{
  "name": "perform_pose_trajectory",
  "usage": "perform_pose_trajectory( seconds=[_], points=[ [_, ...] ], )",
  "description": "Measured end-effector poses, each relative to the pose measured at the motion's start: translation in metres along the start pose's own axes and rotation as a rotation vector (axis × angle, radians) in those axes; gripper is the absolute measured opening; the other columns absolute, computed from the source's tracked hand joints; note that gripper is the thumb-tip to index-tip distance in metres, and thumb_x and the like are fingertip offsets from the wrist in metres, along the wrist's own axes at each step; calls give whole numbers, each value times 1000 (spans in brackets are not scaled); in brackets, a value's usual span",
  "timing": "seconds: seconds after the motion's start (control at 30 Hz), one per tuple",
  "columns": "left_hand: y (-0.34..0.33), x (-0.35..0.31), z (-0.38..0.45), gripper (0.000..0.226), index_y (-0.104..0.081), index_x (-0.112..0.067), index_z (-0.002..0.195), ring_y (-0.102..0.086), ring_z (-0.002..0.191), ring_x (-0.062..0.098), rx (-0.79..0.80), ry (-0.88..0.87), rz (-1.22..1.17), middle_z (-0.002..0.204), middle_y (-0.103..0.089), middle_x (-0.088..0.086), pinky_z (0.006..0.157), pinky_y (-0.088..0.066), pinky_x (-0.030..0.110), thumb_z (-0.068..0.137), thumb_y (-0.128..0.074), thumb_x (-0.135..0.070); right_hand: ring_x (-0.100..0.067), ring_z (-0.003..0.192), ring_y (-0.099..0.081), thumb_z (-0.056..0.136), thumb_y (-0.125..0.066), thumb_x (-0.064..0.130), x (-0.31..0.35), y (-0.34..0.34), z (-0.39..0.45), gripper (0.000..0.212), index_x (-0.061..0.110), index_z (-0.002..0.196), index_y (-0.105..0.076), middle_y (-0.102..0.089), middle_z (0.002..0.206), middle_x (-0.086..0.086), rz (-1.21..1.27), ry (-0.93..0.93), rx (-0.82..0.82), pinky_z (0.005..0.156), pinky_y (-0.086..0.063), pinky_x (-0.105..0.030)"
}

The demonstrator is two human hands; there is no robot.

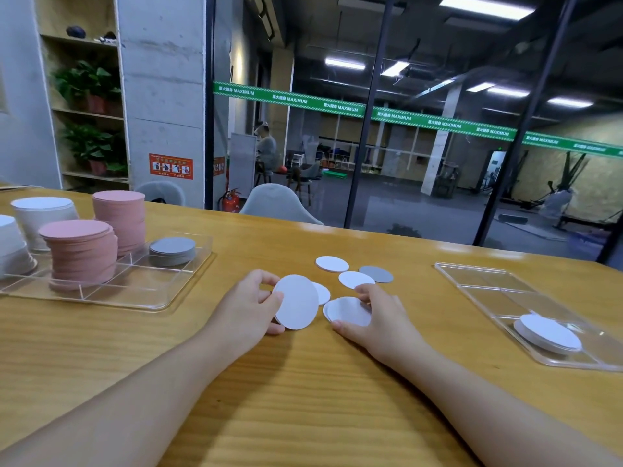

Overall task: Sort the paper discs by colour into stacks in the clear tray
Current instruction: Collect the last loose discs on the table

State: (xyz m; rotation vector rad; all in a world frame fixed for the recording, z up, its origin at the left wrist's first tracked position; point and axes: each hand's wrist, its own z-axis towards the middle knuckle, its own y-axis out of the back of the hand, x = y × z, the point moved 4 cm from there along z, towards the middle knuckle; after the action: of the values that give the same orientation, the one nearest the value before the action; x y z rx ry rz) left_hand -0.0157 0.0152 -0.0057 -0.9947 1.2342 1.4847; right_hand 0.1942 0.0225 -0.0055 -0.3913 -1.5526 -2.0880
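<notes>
- Left tray (188, 291): pink stacks (82, 257), grey stack (172, 250)
- Right tray (478, 281): white stack (547, 333)
- Left hand (247, 306) grips white disc (296, 301)
- Right hand (379, 320) pinches white discs (349, 311); count unclear

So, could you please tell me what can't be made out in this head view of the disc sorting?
- Head view: how many discs the right hand holds; they overlap in a fan under its fingers.
- The white disc behind the left hand's raised disc is mostly hidden.
- The white stacks in the left tray are cut off by the left edge.
- The right tray runs past the right edge.
</notes>
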Motion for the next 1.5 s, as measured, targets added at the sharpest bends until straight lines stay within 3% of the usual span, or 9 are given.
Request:
perform_pose_trajectory(
  seconds=[0.37, 0.6, 0.7, 0.8, 0.93, 1.17, 1.33, 1.43, 1.5],
  points=[
    [-3, -1, 0, 22, -56, -29, 103, -67, 71, 18, 47, -34, -57, 85, -69, 3, 70, -58, 31, 96, -46, -12, -1, 107, -39, 74, -76, 38, 22, 7, -10, 61, 21, 124, -47, -43, 112, 18, 98, 283, -233, 86, -33, -9],
    [-9, -3, 1, 16, -57, -28, 105, -64, 90, 18, 64, -90, -64, 104, -62, 3, 61, -56, 28, 98, -44, -22, -4, 106, -38, 70, -68, 53, 40, -15, 4, 70, 17, 125, -48, -42, 114, 15, 16, 434, -149, 89, -30, -15],
    [-8, -3, 1, 19, -54, -28, 112, -66, 79, 15, 72, -103, -40, 105, -62, 2, 63, -58, 29, 95, -52, -19, -5, 106, -39, 68, -61, 61, 46, -22, 10, 75, 15, 126, -48, -41, 114, 15, 47, 456, -112, 90, -36, -18],
    [-5, -4, 2, 27, -53, -38, 101, -60, 65, 10, 4, -148, 34, 99, -62, -1, 56, -55, 25, 94, -52, -12, -6, 113, -40, 79, -67, 50, 47, -24, 16, 64, 17, 129, -45, -42, 119, 15, 97, 420, -88, 96, -41, -26],
    [4, -4, 4, 31, -50, -38, 111, -59, 70, 14, -98, -162, 103, 100, -57, -10, 51, -50, 22, 94, -46, -13, -11, 129, -31, 88, -57, 46, 31, -19, 24, 61, 17, 138, -37, -41, 138, 6, -59, 268, -123, 101, -28, -21],
    [21, -9, 1, 50, -47, -51, 119, -64, 62, 23, -146, -117, 107, 104, -43, -5, 42, -40, 11, 95, -36, -8, -18, 125, -35, 85, -51, 60, 14, -8, 15, 57, 22, 128, -47, -47, 129, 2, -284, -18, 181, 99, -36, -35],
    [18, -8, 0, 50, -56, -49, 112, -68, 57, 21, -118, -85, 158, 123, -42, -10, 42, -38, 11, 95, -32, -8, -19, 134, -25, 72, -68, 60, 13, -1, 11, 88, 21, 144, -33, -34, 143, -1, -143, -129, 248, 106, -30, -34],
    [15, -10, -1, 46, -55, -48, 110, -68, 57, 19, -93, -74, 177, 122, -43, -11, 41, -37, 10, 96, -33, -10, -19, 129, -30, 71, -72, 55, 15, -5, 9, 79, 21, 136, -43, -34, 137, -2, -82, -169, 193, 103, -33, -33],
    [14, -10, -1, 44, -54, -48, 112, -68, 56, 17, -81, -62, 188, 122, -44, -12, 42, -38, 9, 97, -33, -12, -16, 114, -47, 72, -75, 50, 14, -6, 10, 57, 22, 117, -55, -47, 124, -1, -5, -161, 155, 91, -44, -29]
  ],
)
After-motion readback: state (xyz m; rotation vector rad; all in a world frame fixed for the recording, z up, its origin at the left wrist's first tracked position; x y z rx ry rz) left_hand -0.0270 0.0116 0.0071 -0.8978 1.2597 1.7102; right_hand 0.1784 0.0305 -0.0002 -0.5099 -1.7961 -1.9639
